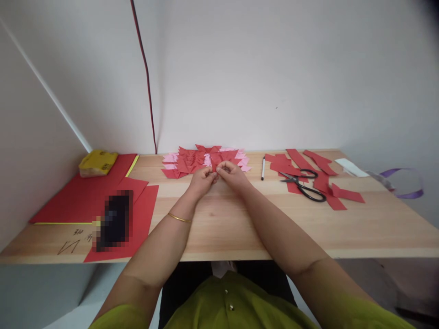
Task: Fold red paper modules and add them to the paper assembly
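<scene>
Both hands meet over the middle of the table, fingertips pinched close together. Between them rises a small folded piece of red paper (214, 163), partly hidden by the fingers. My left hand (202, 182) is closed on its lower left side, and my right hand (233, 176) pinches it from the right. Just behind lies a pile of folded red paper pieces (189, 161), with folded pink paper pieces (170, 158) among and beside them. The exact folds of the held piece are too small to make out.
Right of the hands lie a white pen (263, 168), black-handled scissors (305, 185), several red paper strips (298, 158) and a white strip (351, 167). On the left are red sheets (68, 201), a yellow packet (99, 162) and a blurred dark object (116, 219). A wall stands behind the table.
</scene>
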Available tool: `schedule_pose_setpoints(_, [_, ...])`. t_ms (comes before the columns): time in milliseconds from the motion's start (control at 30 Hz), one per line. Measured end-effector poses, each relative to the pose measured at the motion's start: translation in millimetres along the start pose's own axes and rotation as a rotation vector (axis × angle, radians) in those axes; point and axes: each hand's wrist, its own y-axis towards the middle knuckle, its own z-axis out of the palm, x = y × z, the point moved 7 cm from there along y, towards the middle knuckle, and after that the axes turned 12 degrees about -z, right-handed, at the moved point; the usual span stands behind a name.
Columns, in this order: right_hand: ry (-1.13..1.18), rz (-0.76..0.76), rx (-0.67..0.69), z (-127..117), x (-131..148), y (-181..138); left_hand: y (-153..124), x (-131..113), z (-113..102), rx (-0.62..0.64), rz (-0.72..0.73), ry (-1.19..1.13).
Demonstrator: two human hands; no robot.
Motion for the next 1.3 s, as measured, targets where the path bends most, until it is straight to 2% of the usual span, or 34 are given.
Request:
schedule_pose_setpoints(267, [0.048,-0.011,0.021,1,1,0,-2,0,0,0.043,-0.023,-0.136])
schedule_pose_setpoints(500, [-0.081,-0.044,-0.033,-7,3,1,3,14,7,0.097,-0.183,-0.487])
schedule_pose_setpoints(600, [-0.093,-0.044,-0.021,-7,4,1,4,17,9,0.075,-0.203,-0.605])
schedule_pose_setpoints(733, [-0.101,-0.044,-0.019,-5,2,1,4,16,2,-0.013,-0.148,-0.575])
schedule_pose_setpoints(967, [0.079,0.01,-0.061,-3,-6,2,2,11,4,0.023,-0.11,-0.488])
schedule_pose_setpoints(1300, [0.085,0.003,-0.035,2,-3,0,0,5,-3,-0.074,-0.06,-0.383])
